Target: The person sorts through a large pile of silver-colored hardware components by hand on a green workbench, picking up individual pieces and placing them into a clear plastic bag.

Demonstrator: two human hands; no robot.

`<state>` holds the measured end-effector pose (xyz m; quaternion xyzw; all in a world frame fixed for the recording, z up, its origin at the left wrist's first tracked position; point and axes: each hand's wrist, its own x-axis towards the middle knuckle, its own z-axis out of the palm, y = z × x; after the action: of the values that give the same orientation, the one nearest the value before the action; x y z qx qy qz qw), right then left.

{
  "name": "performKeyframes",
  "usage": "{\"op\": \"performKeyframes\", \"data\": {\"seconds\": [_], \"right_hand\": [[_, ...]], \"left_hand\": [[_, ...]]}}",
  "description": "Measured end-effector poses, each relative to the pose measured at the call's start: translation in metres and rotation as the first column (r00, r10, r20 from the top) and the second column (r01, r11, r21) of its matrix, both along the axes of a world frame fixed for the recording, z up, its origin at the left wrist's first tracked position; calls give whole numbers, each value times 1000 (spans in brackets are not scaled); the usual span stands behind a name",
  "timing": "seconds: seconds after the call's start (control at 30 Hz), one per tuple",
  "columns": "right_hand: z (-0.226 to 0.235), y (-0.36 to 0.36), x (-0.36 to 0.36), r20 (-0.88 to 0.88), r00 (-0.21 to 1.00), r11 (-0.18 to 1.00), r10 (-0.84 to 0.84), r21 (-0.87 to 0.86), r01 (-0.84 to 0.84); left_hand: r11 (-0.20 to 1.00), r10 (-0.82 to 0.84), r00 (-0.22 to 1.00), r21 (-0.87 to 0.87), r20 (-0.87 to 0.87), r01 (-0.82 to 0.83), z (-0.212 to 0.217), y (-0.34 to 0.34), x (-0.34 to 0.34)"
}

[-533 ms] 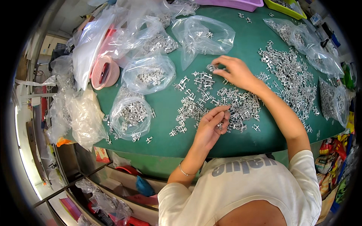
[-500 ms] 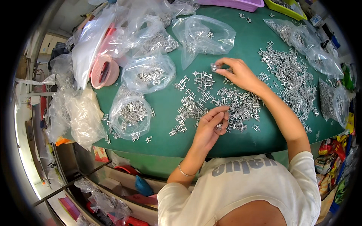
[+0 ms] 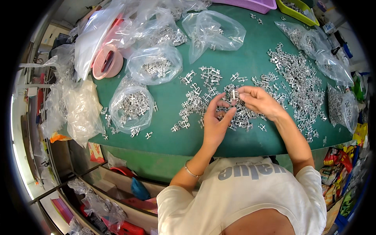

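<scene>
Over the near pile of small silver H-shaped metal fittings (image 3: 193,101), my two hands are close together. Between the thumb and fingers of my right hand (image 3: 258,102) is one silver metal fitting (image 3: 234,94), held upright. My left hand (image 3: 216,122) is just left of it, thumb and forefinger apart in a wide curve; its inner palm is partly hidden. A wider heap of the same fittings (image 3: 301,84) spreads across the table to the right of my right hand.
On the green table (image 3: 168,135) are clear bags of fittings, among them an open bag (image 3: 131,105) at left. A pink basket (image 3: 113,66) with a red-handled tool stands at far left. Purple (image 3: 250,5) and yellow-green (image 3: 297,13) baskets sit at the back. Drawers (image 3: 117,188) lie below the front edge.
My right hand has come back toward me from the far side of the pile with a fitting, meeting my left hand. My left hand has risen slightly, and its curled fingers have spread.
</scene>
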<state>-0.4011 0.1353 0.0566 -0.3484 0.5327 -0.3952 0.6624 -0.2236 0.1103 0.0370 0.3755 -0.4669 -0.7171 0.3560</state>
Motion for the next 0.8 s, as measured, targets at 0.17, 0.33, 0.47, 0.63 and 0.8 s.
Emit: {"op": "performKeyframes", "data": {"seconds": [0.17,0.33,0.47,0.63,0.8], "right_hand": [[4,16,16,-42,998,996,-44,-78,41],[-3,29,25,-290,940,944,-178,-321,80],[19,33,34,-541,828,970,-148,-242,15],[6,43,40,-697,573,777,-431,-610,-157],[3,48,43,-648,603,764,-466,-638,-95]], "left_hand": [[895,79,967,-444,242,37,-13,0,2],[967,66,989,-251,131,-32,-1,4,2],[991,-16,995,-132,95,29,3,7,6],[977,-136,991,165,3,134,6,7,14],[975,-99,995,197,-12,99,4,13,15]]}}
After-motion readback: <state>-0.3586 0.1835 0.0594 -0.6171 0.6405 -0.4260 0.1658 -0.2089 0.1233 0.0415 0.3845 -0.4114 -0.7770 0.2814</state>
